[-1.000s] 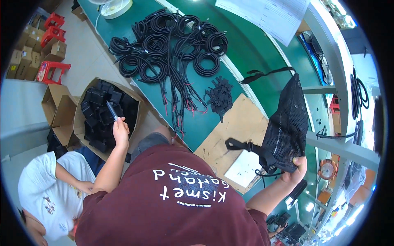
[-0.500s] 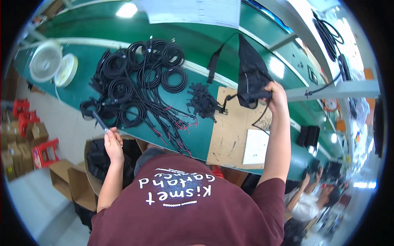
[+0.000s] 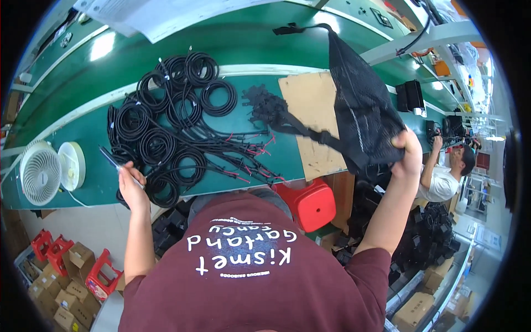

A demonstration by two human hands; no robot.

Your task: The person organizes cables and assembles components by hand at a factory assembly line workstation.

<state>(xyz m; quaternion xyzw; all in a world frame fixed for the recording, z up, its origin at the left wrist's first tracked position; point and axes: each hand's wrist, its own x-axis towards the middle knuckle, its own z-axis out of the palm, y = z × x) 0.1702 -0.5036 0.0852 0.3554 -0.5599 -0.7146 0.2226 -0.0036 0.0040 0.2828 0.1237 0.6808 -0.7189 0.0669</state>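
My right hand (image 3: 408,155) grips the lower right part of a black mesh bag (image 3: 362,99), fingers partly hidden behind it. One black strap (image 3: 301,128) with a buckle runs left from the bag; another trails from its top. My left hand (image 3: 131,185) is closed around a slim pen-like tool (image 3: 109,157), its dark end pointing up and left; its exact kind is unclear. Close to that hand, coiled black cables (image 3: 157,146) with red-tipped ends cover the green table (image 3: 235,160). Small flat black pieces (image 3: 265,105) lie heaped left of a cardboard sheet (image 3: 310,97).
Two white fans (image 3: 41,171) stand at the table's left end. A red stool (image 3: 312,207) is beside me at the front edge. Cartons (image 3: 77,301) are on the floor at lower left. Another person (image 3: 442,180) sits at the right, near piled black items (image 3: 423,238).
My view has turned toward the right. The bag has come nearer and hangs more stretched out in my right hand. My left hand still holds the slim tool, now beside the cable coils.
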